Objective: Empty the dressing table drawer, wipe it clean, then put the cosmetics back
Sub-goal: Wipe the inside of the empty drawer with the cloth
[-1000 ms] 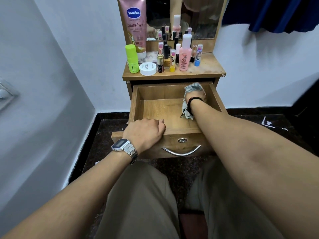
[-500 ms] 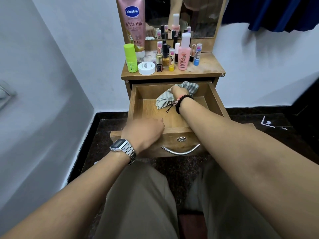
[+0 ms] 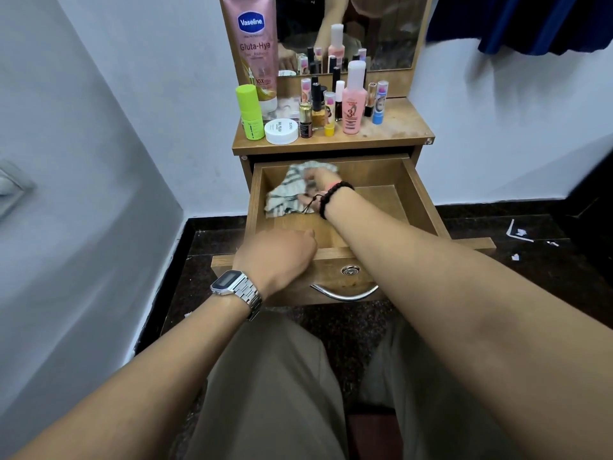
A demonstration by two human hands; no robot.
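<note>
**Striped cloth sweeps the far-left corner of an emptied drawer**

A person seated before a small wooden dressing counter (image 3: pixel 391 127) works inside its pulled-out wooden drawer (image 3: pixel 421 200). The right hand (image 3: pixel 315 190), a black beaded bracelet (image 3: pixel 331 197) at the wrist, presses a crumpled grey-and-white striped cloth (image 3: pixel 285 190) against the drawer floor at about 11 o'clock, close to the left wall and back panel; its fingers are blurred, so how tightly they grip cannot be told. The left hand (image 3: pixel 275 257), wearing a silver digital watch (image 3: pixel 235 287), curls over the drawer's front edge at 7 o'clock, just left of the curved metal handle (image 3: pixel 343 295). On the counter at 12 o'clock stand the cosmetics: a tall pink Vaseline tube (image 3: pixel 257 51), a lime-green bottle (image 3: pixel 249 112), a flat white jar (image 3: pixel 281 131) and a pink bottle with a white cap (image 3: pixel 353 101).
</note>
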